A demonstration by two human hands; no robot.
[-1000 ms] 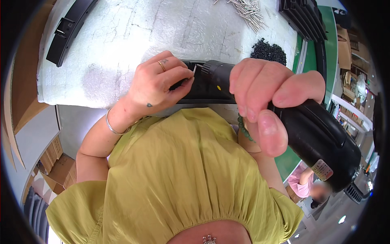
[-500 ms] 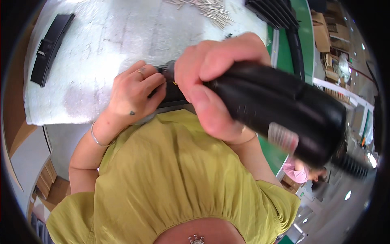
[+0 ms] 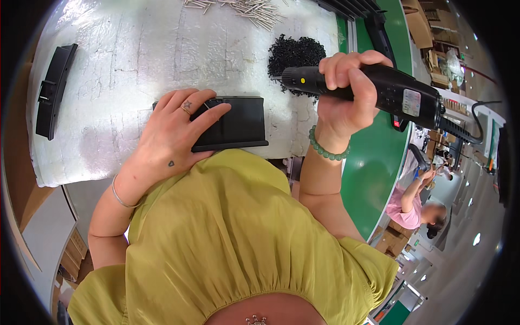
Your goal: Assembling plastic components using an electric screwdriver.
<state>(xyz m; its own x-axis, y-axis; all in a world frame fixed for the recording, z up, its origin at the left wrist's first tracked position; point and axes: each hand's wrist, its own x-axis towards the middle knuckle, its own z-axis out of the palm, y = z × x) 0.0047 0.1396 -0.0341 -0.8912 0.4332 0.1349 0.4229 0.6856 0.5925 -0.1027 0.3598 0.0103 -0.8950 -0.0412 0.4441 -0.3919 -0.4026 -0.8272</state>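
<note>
My left hand (image 3: 176, 127) grips the left end of a black rectangular plastic part (image 3: 241, 122) on the white-covered table. Its fingers stretch over the part's top and far side; the thumb lies along the near edge. The hand hides the part's left end. My right hand (image 3: 349, 89) is wrapped round a black electric screwdriver (image 3: 401, 92) with a yellow dot near its nose. The screwdriver lies nearly level, its tip pointing left over a pile of small black screws (image 3: 295, 54). Whether a screw is on the tip, I cannot tell.
A long black plastic piece (image 3: 54, 92) lies at the far left. Several thin metal pins (image 3: 257, 12) are heaped at the far edge. Black ribbed parts (image 3: 357, 8) sit at the far right, by a green surface (image 3: 374, 162). A person in pink (image 3: 406, 208) works beyond.
My right hand has swung the screwdriver away from the black part, right and outward, to the screw pile. My left hand has flattened somewhat over the part, uncovering more of it.
</note>
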